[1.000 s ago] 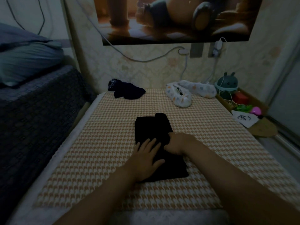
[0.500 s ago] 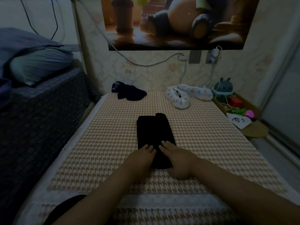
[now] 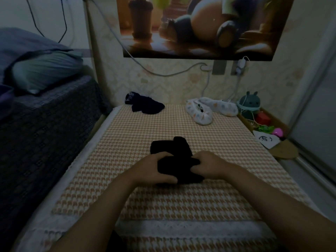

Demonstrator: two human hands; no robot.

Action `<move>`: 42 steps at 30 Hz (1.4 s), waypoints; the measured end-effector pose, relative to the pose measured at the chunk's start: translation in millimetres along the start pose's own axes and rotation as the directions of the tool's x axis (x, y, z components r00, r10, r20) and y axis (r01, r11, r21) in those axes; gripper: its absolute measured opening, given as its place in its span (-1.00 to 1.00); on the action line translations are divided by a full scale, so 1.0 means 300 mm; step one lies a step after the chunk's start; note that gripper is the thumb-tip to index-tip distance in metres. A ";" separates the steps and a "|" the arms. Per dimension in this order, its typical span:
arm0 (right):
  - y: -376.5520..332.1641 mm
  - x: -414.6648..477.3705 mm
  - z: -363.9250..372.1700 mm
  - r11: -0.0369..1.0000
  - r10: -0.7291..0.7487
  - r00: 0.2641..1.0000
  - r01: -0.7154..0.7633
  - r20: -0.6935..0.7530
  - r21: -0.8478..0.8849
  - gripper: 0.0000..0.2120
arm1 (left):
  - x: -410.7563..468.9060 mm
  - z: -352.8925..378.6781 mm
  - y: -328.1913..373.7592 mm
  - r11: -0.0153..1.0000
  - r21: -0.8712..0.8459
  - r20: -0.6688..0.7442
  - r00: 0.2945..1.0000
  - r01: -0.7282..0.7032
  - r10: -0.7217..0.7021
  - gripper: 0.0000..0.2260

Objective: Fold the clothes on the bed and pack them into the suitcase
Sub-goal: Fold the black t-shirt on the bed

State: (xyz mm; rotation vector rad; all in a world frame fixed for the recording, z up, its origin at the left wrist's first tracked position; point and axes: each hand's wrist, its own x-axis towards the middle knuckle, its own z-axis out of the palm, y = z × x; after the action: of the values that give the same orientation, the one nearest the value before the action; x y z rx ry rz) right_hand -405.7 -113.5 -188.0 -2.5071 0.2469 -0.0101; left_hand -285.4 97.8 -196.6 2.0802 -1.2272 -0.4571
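Gripping near end of the black folded cloth garment (image 3: 171, 148) between curled left hand (image 3: 154, 170) and curled right hand (image 3: 209, 166).

Two hands are in view, the left hand (image 3: 152, 170) and the right hand (image 3: 209, 165), both gripping one black folded garment (image 3: 179, 168). The one bed (image 3: 127, 160) with the houndstooth cover carries four cloth items in all: that black garment, one crumpled dark garment (image 3: 145, 105), and two white patterned pieces (image 3: 200, 113) (image 3: 220, 107); what kind of clothing they are cannot be told. The wall holds one poster (image 3: 200, 26), and two black wires (image 3: 34, 19) hang at the upper left. There is one pillow (image 3: 45, 71), one green rabbit-eared toy (image 3: 250, 102), one red box (image 3: 262, 118), one pink ball (image 3: 277, 132) and one paper sheet (image 3: 266, 140).
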 end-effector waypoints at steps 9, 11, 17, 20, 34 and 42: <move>0.044 0.148 0.073 0.982 0.181 0.936 -0.159 -0.300 0.097 -0.66 | 0.104 0.066 -0.062 0.970 0.209 -0.579 0.815 0.123 0.021 -0.69; 0.051 0.177 0.096 0.975 0.220 0.918 -0.212 -0.331 0.059 -0.64 | 0.128 0.077 -0.040 0.868 0.494 -0.506 0.798 -0.042 0.327 -0.72; 0.086 0.228 0.149 0.924 0.301 0.849 -0.372 -0.435 -0.085 -0.72 | 0.147 0.183 -0.106 0.803 0.595 0.036 0.999 -0.031 0.013 -0.27; 0.093 0.231 0.138 0.930 -0.185 0.848 -0.012 -0.497 -0.367 -0.69 | 0.171 0.171 -0.132 0.812 0.579 0.037 0.997 -0.072 0.062 -0.18; 0.104 0.159 0.147 0.947 -0.100 0.995 0.104 0.029 -0.303 -0.29 | 0.157 0.096 -0.135 0.759 0.651 -0.054 0.998 0.007 0.037 -0.39; 0.048 0.152 0.012 0.996 -0.012 1.000 0.012 0.006 -0.090 -0.76 | 0.095 -0.054 -0.088 0.991 0.045 -0.169 0.979 0.125 -0.116 -0.85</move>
State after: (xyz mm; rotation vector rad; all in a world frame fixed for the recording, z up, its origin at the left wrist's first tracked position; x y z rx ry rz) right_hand -363.1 -131.0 -201.6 -2.5981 0.2352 0.0028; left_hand -244.9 87.8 -202.7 2.2007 -1.0316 -0.2998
